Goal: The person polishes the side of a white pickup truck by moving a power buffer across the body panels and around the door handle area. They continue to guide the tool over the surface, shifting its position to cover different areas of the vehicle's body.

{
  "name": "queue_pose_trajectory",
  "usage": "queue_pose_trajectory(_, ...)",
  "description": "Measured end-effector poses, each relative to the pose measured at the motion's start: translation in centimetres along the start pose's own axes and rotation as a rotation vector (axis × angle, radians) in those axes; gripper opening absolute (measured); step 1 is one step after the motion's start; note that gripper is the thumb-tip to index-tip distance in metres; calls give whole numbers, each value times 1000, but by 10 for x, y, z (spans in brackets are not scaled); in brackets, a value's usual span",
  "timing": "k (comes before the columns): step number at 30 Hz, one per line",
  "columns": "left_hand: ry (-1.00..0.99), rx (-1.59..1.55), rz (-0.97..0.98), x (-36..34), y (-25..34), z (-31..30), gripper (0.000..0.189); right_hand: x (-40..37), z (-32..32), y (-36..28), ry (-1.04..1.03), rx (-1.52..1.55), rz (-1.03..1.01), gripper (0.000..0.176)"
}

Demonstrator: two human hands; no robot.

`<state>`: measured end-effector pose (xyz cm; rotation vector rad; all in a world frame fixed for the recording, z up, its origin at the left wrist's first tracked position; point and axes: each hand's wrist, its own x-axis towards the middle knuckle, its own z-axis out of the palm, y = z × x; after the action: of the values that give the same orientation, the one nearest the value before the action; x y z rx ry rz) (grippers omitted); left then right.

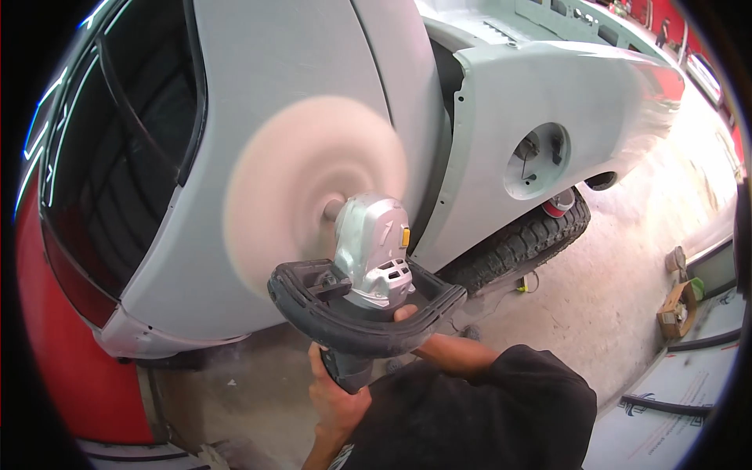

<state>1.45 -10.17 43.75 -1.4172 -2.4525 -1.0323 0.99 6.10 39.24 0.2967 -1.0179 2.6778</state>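
A polisher (372, 258) with a silver gear head and a black D-shaped guard handle (368, 325) is held in front of me. Its round pale pad (274, 172) is blurred by spinning and lies against or very close to the grey car panel (290, 47); contact cannot be made out. My left hand (338, 403) is wrapped around the black rear grip, below the guard handle. My right hand (406, 313) holds the tool's body from the right side; most of its fingers are hidden behind the guard handle.
A dark window (133, 94) lies left of the panel. At right are a pale truck-bed side (548, 86) with a round fuel-filler opening (538, 160) and a knobby tyre (517, 243). A cardboard box (675, 313) stands on the concrete floor. A thin cord trails near the tyre.
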Motion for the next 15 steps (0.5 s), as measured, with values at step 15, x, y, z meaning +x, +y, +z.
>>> queue_pose_trajectory(15, -65, -83, -148, 48, 52, -39, 108, 36, 18, -56, -288, 164, -140, 72)
